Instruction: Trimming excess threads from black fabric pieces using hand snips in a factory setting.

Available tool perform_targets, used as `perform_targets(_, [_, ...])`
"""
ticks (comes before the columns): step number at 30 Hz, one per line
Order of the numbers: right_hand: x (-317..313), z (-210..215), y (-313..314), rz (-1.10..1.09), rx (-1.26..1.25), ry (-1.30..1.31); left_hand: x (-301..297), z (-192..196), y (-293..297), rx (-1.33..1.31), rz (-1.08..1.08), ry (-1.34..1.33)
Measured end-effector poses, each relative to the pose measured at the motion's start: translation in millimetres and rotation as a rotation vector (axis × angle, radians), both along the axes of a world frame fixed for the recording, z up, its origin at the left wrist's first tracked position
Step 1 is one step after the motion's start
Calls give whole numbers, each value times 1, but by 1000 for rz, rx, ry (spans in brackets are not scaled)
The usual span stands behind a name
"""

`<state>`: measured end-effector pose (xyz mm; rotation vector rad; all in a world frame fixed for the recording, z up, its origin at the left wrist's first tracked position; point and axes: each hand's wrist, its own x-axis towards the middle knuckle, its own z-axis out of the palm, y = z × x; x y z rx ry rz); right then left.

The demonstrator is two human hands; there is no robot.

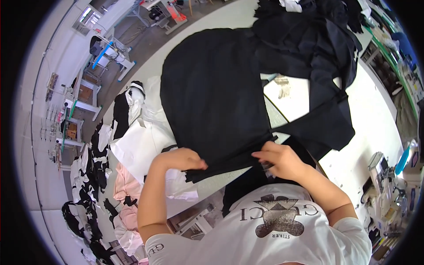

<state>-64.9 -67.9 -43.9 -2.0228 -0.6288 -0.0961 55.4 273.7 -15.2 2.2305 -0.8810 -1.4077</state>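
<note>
Pose: left hand (pixel 182 159) curled inward; right hand (pixel 282 160) pointing leftward; both at near edge of black cloth (pixel 214 92); cannot tell if gripping

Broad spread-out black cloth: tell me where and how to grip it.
Pinch the broad black cloth by its near edge, toward both ends, coming from the near side. That likely suits: it lies spread out with that edge closest, while its upper right meets bunched black fabric.

1. Pale wall (pixel 42 174) running down the left!
2. Far left, a blue-edged worktable (pixel 118 56) stands on grey floor (pixel 148 46).
3. Over right, a green-edged shelf (pixel 389 59); light gleaming off the white counter (pixel 373 112).
</note>
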Motion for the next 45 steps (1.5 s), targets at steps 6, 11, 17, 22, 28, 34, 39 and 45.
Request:
perform_targets(6, [-44,-30,-38,-272,236,380,-10,33,-80,-303,153,-135])
perform_targets(11, [-54,-33,-36,-402,376,582,-21,-39,-197,-490,294,-435])
perform_targets(17, [-53,-26,-53,-380,708,796,-14,-57,-216,-410,217,33])
perform_targets(22, [-42,-23,-44,-356,603,782,-5,-24,-209,-500,331,322])
perform_targets(28, [-22,-32,-25,-417,561,748,-11,-18,-200,-639,348,381])
perform_targets(34, [-13,-39,-9,-498,566,609,-8,-18,-198,-572,289,369])
perform_targets(39, [-33,-17,-20,-395,614,555,-16,-16,-194,-626,302,280])
perform_targets(45, [-8,34,-65,-457,282,-32,-44,2,-206,-849,74,-626])
